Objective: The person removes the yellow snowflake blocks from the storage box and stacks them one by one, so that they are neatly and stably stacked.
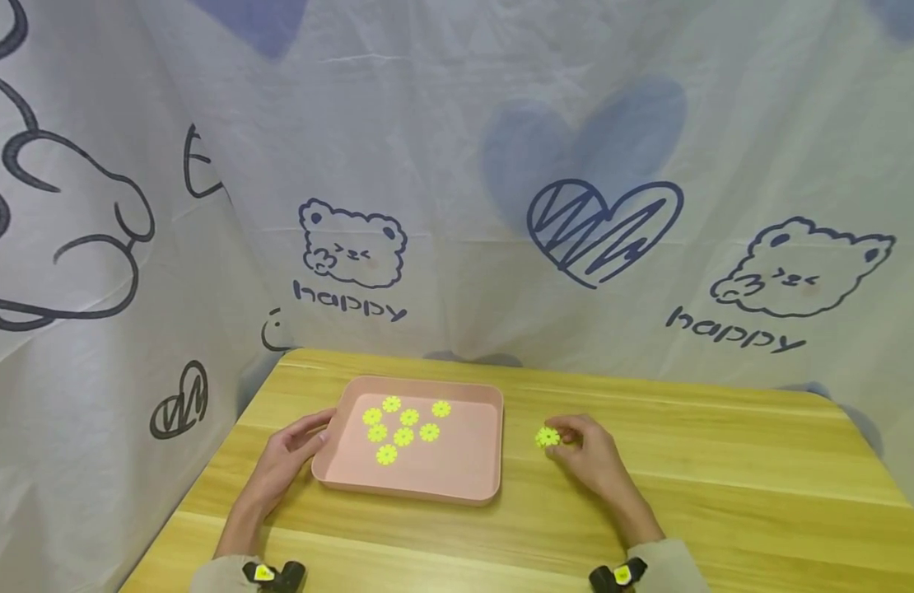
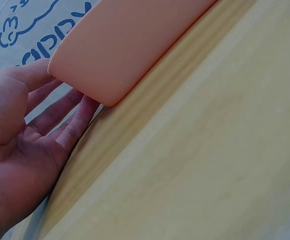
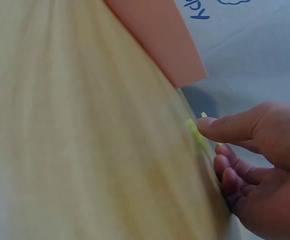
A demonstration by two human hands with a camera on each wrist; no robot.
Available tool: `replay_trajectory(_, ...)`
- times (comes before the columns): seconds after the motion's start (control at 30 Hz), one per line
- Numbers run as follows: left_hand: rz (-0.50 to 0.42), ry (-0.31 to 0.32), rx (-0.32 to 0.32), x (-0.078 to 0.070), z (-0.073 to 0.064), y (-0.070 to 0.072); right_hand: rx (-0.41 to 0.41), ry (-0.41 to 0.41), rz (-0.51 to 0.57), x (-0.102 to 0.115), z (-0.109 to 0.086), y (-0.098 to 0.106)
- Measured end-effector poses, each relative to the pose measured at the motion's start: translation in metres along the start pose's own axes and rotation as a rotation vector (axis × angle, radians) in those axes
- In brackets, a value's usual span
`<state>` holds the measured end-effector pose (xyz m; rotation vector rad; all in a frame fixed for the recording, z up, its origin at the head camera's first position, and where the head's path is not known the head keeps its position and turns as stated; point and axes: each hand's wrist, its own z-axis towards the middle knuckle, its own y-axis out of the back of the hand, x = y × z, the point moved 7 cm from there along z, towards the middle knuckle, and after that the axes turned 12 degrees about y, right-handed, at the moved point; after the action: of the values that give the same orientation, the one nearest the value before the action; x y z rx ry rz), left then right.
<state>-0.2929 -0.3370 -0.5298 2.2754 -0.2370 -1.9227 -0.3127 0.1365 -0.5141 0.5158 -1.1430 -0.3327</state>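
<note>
A pink tray (image 1: 457, 473) lies on the table, with several yellow notched snowflake discs (image 1: 403, 436) loose inside, mostly in its left half. At the tray's left side is my left hand (image 1: 282, 457), fingers extended along the outer wall. In the left wrist view, the thumb touches the rim of the pink tray (image 2: 115, 50) and the other fingers reach to the wall's lower edge. To the right of the tray, my right hand (image 1: 590, 453) pinches a yellow snowflake disc (image 1: 547, 436) between thumb and fingers. Thin yellow edges (image 3: 195, 132) show at its thumb tip in the right wrist view.
The wooden table (image 1: 687, 494) runs up to a white curtain (image 1: 457, 181) with drawn bears and hearts, behind and at the left. One end of the tray (image 3: 160, 40) shows beyond the right hand in the right wrist view.
</note>
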Motion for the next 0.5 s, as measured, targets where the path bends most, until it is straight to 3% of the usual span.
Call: replay_trajectory(0.5,-0.015,0.003,0.001,-0.0010,-0.0006,0.0003,0.073,-0.029,-0.030,-0.0035,0.0030,-0.0052)
